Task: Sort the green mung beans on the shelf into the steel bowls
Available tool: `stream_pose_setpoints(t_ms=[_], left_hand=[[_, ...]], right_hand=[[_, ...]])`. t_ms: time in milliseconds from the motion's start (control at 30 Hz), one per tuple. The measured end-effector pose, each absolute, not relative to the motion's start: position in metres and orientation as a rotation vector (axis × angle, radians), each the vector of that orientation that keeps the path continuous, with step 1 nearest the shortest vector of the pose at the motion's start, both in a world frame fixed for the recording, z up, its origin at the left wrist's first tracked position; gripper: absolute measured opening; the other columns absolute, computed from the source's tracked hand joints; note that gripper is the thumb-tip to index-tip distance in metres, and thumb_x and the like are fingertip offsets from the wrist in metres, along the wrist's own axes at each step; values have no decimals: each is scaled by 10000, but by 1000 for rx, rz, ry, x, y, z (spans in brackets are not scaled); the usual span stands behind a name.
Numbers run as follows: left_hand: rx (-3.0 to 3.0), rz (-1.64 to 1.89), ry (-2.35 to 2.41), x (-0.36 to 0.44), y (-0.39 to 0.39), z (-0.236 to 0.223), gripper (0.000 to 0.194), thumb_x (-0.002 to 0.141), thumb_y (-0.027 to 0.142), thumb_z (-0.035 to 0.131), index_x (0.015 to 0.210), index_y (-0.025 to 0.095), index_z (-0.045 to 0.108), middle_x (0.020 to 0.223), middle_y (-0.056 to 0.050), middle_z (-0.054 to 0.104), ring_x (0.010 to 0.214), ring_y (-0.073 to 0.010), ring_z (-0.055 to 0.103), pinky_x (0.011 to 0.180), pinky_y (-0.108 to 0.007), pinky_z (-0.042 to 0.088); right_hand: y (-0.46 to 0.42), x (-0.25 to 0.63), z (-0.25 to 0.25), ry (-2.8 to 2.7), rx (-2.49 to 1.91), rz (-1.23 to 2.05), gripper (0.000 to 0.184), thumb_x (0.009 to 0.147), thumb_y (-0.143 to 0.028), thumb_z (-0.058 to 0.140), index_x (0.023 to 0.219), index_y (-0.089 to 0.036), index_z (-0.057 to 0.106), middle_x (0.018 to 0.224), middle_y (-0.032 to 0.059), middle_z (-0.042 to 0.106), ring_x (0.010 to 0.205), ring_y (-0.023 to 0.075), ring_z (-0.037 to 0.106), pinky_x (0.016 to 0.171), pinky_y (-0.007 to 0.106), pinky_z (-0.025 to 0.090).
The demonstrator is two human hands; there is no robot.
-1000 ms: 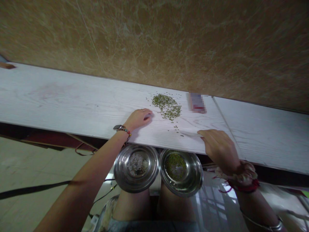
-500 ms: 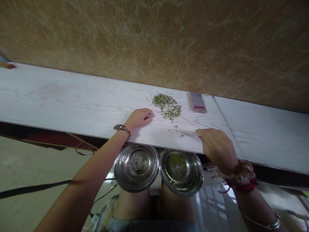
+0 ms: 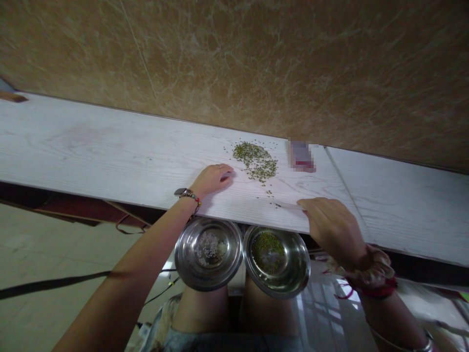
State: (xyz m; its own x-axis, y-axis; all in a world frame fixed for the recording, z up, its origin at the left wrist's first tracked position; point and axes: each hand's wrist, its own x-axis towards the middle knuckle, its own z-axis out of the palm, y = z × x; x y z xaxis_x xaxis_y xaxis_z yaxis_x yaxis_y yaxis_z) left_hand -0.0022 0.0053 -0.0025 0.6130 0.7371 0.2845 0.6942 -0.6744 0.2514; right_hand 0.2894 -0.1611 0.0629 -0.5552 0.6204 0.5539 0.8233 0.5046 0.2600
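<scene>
My left hand (image 3: 213, 178) rests on the white wood-grain tabletop (image 3: 154, 146), fingers loosely curled, with a gap beside the thumb and nothing visible in it. Just right of it lies a spread heap of small green beans (image 3: 255, 159), probably mung beans. My right hand (image 3: 330, 220) is closed on the end of a slim pale utensil (image 3: 289, 206); its exact kind is unclear. The utensil's tip points left at a few stray beans near the table's front edge. Below, a steel bowl (image 3: 306, 278) contains green beans, and another steel bowl (image 3: 183, 271) holds whitish grains.
A blurred-out rectangular object (image 3: 302, 156) lies right of the heap, near the brown marbled wall (image 3: 234, 63). Both bowls are above my thighs, against the table edge. A dark strap (image 3: 54, 284) crosses the lower left. A wooden piece (image 3: 12, 97) is at far left.
The view has shifted slightly. The pale utensil's tip now appears at the stray beans near the front edge. My left hand stays in place.
</scene>
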Motion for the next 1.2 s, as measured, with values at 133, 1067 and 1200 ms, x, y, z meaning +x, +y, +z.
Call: stream_pose_setpoints(t_ms=[133,1067,1200], left_hand=[[2716,570,1209,-2,5,-3,316,854,214,485,1116,158,652,1193,-99,688,1074,-230,650,974,-379,498],[2725,565,1226,-2,5,-3,308,865,243,498,1122,160,647,1201,-97,688,1095,-231,643,983,-368,490],[2727,549,1229,-1,5,-2,316,866,237,494,1128,151,648,1202,-98,688,1101,-234,644,987,-366,490]], right_hand=[[-157,292,63,-2334,-1246,-716,294,833,-49,453,997,-157,671,812,76,706,761,202,598,697,338,425],[-144,304,50,-2265,-1321,-820,232,880,-93,446,925,-167,661,730,55,677,694,198,552,657,319,392],[-145,302,52,-2254,-1281,-818,222,878,-78,453,928,-146,658,728,65,674,697,196,549,665,317,390]])
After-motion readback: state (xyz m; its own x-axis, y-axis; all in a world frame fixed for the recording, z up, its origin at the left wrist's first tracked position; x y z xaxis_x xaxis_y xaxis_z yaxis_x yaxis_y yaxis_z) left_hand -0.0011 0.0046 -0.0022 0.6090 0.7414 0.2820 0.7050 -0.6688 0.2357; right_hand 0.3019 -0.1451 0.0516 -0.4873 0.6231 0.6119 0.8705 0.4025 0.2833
